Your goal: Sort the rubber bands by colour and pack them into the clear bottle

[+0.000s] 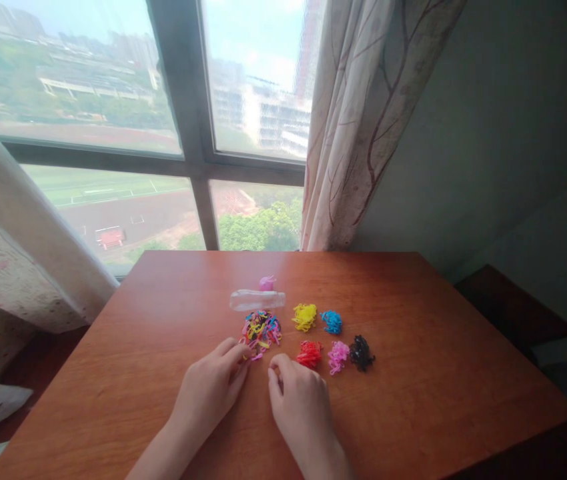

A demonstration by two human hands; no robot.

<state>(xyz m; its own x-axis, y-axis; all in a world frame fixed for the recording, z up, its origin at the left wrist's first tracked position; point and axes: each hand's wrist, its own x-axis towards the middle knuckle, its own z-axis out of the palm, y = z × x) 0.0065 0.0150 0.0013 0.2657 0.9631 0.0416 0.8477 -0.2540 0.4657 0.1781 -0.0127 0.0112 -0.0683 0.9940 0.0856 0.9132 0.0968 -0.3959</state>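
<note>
A mixed pile of small colourful rubber bands (262, 328) lies on the wooden table. At its near edge my left hand (216, 379) has its fingertips drawn together, with a bit of yellow band showing at them. My right hand (299, 393) rests just right of the pile, fingers curled inward; whether anything is in them is hidden. Sorted by colour, heaps of bands lie to the right: yellow (305, 317), blue (331, 322), red (309, 355), pink (338, 357) and black (361, 353). The red heap is closest to my right hand.
Behind the mixed pile a clear plastic bottle-like container (257, 301) lies on its side, with a pink cap-like piece (267, 283) beyond it. The table (438, 373) reaches to a window, with curtains (348, 133) on both sides.
</note>
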